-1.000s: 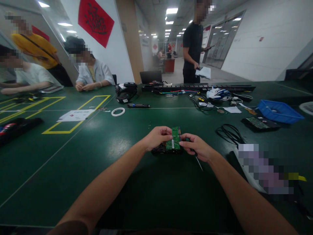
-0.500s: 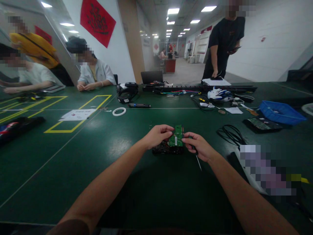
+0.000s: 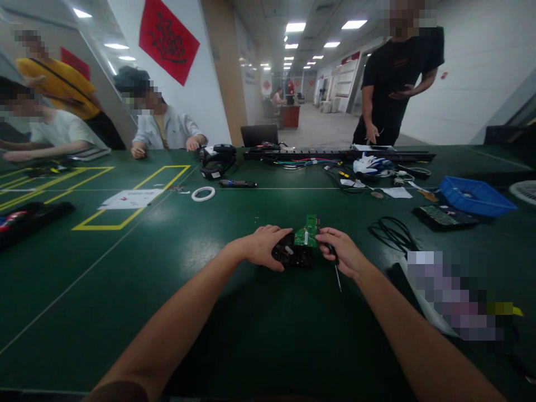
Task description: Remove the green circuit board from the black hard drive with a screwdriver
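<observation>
Right hand [image 3: 340,251] pinching circuit board [image 3: 307,233] plus screwdriver [image 3: 332,251]; left hand [image 3: 263,245] clasping black case [image 3: 302,258], inward from tabletop's [image 3: 259,335] near edge. Board likely proving light, stiff, fragile: edges suiting grip.

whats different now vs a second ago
The left hand has come away from the green circuit board and grips the black casing's left end. The board has shifted right, baring more of the casing. The standing person in black has moved right. The right hand still holds the board and screwdriver; the white ring stayed put.
</observation>
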`<state>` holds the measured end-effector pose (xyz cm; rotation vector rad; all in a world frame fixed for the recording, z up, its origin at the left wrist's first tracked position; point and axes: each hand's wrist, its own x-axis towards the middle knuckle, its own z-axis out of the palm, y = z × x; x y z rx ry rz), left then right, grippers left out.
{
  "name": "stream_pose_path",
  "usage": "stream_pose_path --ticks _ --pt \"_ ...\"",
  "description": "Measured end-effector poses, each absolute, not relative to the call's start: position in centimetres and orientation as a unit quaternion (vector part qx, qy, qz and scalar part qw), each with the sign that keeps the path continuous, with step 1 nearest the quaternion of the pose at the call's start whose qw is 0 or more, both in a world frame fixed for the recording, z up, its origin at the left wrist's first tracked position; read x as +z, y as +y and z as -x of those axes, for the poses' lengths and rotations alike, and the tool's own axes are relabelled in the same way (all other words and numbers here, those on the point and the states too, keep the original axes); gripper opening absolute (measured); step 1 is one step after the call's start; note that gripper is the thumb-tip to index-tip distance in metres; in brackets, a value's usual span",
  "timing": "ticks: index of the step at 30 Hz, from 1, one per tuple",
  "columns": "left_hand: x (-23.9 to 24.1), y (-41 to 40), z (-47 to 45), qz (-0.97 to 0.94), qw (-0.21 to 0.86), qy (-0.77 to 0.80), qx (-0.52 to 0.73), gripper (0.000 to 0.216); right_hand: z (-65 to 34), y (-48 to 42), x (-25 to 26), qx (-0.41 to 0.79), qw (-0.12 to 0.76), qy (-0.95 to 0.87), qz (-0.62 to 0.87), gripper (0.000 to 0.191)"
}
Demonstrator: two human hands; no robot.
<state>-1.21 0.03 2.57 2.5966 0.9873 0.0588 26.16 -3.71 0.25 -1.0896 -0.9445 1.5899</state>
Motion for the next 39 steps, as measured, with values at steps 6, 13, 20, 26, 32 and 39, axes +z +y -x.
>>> stream_pose_path --ticks 6,13,20,26,32,39 --pt "2.74 -0.10 0.86 -0.920 0.173 0.349 0.041 0.110 -26.29 -3.56 0.11 0.648 0.467 -0.394 0.455 0.031" --pt "2.55 -0.09 0.58 -0.913 0.157 0.366 0.089 0.102 -26.48 -3.43 -0.08 0.646 0.461 -0.402 0.455 0.031" --pt "2.58 -0.18 0.52 -0.915 0.150 0.364 0.091 0.101 -26.66 -3.24 -0.27 0.640 0.476 -0.393 0.458 0.030" --pt "2.79 -0.30 0.54 -0.910 0.160 0.374 0.075 0.104 -26.89 -2.94 -0.54 0.617 0.513 -0.368 0.469 0.033" --pt "3.00 -0.41 0.55 -0.911 0.157 0.372 0.078 0.105 -26.77 -2.96 -0.67 0.618 0.494 -0.383 0.476 0.033" --pt "2.55 -0.04 0.56 -0.909 0.159 0.373 0.099 0.105 -26.69 -3.15 -0.67 0.614 0.457 -0.424 0.484 0.031"
